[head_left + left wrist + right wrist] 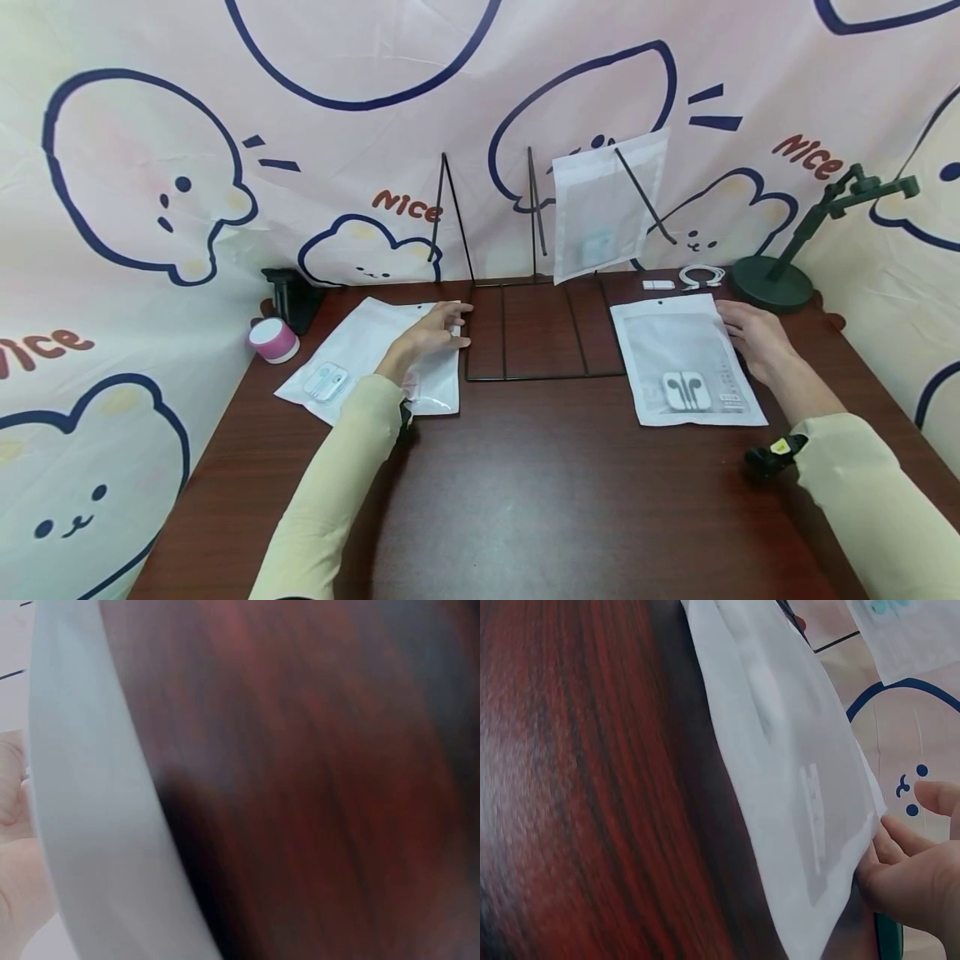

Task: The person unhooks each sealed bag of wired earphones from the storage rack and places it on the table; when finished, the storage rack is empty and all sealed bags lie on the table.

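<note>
In the head view, my left hand (431, 332) rests over the right side of a white zip pouch (375, 321). Its fingers reach just past the pouch's edge. A white earphone case (326, 381) shows through that pouch. At the right lies a second white pouch (671, 333), with wired earphones (686, 390) showing through its window. My right hand (757, 342) is at this pouch's right edge. In the right wrist view, fingers (889, 844) touch the pouch's edge, while one digit stands apart from it. Only part of my left hand (19, 881) shows in the left wrist view.
A black wire rack (545, 379) stands between the pouches, with another white pouch (607, 200) hanging on its right prong. A green stand (772, 283), coiled white cable (701, 275) and small white piece (658, 285) are back right. A pink-and-white jar (273, 340) and black holder (294, 300) are left.
</note>
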Demonstrator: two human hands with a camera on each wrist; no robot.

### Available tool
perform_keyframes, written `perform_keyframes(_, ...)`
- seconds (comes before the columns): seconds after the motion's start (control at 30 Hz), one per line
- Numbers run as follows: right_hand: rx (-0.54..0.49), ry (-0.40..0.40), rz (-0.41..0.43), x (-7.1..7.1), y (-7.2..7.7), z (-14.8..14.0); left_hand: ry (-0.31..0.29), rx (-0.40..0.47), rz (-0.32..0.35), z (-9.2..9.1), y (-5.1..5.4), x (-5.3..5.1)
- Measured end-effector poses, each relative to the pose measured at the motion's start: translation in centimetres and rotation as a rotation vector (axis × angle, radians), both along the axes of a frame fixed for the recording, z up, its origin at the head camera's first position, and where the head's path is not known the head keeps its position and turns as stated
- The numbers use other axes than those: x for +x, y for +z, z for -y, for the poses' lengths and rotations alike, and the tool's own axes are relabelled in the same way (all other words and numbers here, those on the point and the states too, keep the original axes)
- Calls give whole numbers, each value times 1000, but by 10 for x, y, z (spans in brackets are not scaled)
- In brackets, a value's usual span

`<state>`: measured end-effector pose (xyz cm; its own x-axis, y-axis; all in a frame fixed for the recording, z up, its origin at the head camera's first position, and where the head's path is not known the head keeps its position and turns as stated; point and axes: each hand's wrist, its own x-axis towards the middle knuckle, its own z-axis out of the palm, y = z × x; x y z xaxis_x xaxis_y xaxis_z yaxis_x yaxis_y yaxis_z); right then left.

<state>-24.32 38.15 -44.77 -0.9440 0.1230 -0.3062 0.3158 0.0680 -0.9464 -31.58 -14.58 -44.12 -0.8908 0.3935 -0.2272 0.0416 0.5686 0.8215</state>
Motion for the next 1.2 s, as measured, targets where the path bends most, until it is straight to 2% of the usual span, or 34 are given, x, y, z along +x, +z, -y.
perform_keyframes(0.17,124,7,-18,1,2,-2,2,0,-1,0,0,0)
perform_keyframes(0.4,85,-55,-44,5,3,-8,4,-4,-3,0,-3,0)
perform_keyframes(0.6,119,-44,-73,7,9,-7,11,0,-3,1,-5,-1)
perform_keyframes(0.77,81,-6,-136,7,20,-3,11,5,6,1,-4,-1)
perform_keyframes(1.0,-72,5,-251,-1,41,10,16,5,4,1,-2,0)
perform_keyframes(1.2,-28,-4,-267,-11,64,22,16,7,7,0,-1,1)
